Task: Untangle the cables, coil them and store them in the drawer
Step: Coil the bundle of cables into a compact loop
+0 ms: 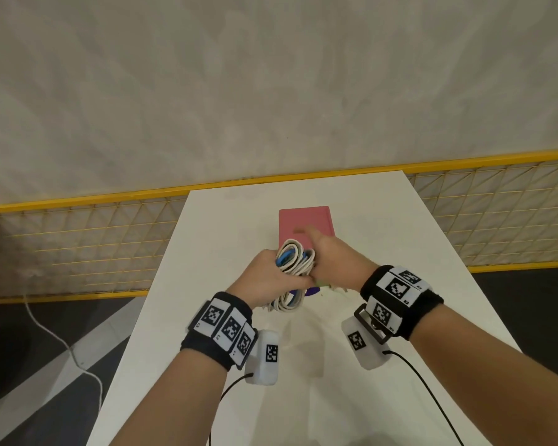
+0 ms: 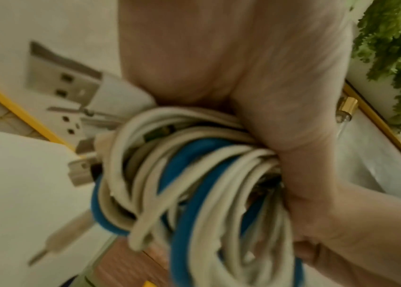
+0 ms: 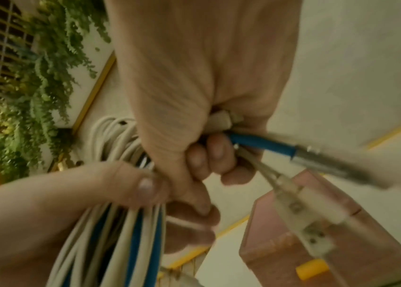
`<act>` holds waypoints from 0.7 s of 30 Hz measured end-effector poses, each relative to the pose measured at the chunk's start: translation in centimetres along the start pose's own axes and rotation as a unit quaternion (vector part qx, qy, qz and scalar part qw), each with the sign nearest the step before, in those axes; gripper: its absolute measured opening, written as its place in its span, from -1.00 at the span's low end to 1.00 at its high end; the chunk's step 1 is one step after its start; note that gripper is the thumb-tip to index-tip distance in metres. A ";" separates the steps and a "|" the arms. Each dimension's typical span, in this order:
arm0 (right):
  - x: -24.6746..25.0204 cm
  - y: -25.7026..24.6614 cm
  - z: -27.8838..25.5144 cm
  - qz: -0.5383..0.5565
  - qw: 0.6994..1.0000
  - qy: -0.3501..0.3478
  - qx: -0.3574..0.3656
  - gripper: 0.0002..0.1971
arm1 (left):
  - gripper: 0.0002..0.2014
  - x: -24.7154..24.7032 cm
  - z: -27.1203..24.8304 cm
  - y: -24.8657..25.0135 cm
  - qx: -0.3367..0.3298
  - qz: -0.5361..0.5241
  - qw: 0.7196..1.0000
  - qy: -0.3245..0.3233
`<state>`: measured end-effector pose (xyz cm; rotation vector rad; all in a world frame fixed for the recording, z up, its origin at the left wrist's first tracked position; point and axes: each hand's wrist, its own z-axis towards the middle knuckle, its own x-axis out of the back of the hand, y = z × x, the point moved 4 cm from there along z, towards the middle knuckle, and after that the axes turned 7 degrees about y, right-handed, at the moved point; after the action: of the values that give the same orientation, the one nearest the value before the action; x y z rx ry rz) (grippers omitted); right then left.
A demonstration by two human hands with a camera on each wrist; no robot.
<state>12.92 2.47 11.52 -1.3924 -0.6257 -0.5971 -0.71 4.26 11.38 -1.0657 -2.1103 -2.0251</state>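
A coiled bundle of white and blue cables (image 1: 292, 262) hangs above the white table, just in front of a pink drawer box (image 1: 303, 220). My left hand (image 1: 264, 278) grips the bundle around its middle from the left. In the left wrist view the loops (image 2: 194, 184) sit in the curled palm (image 2: 255, 77), and a USB plug (image 2: 64, 81) sticks out. My right hand (image 1: 335, 255) holds the same bundle from the right. In the right wrist view its fingers (image 3: 216, 151) curl round the cable ends, from which a blue plug (image 3: 263, 142) and a white plug (image 3: 300, 209) stick out over the pink box (image 3: 268, 252).
The narrow white table (image 1: 239, 220) runs away from me to a yellow mesh fence (image 1: 78, 233). A purple object (image 1: 313, 290) lies on the table under the hands. Green plants (image 2: 395, 48) hang nearby. A white cord (image 1: 55, 336) trails on the floor at the left.
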 end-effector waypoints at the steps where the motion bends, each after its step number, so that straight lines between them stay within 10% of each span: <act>1: 0.3 -0.1 -0.1 0.040 0.999 -0.012 0.001 -0.26 | -0.78 0.1 0.1 0.0 -0.001 -0.002 1.000 0.004; 8: 2.0 1.9 -1.5 0.039 0.999 -0.037 0.009 -0.87 | -0.85 1.6 0.2 -0.4 0.009 -0.110 0.990 0.084; 15: -0.6 0.4 -1.7 0.177 0.977 0.103 -0.059 -0.78 | -0.70 -0.2 0.5 0.2 -0.003 -0.203 0.966 0.158; 21: -1.0 -2.0 -2.1 0.344 0.934 0.056 -0.077 -0.70 | -0.53 -0.8 0.4 0.1 0.018 -0.241 0.958 0.155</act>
<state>10.90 0.24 12.05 -1.5911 0.0249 -0.1567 0.15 4.26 11.04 -0.2044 -2.3764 -2.1401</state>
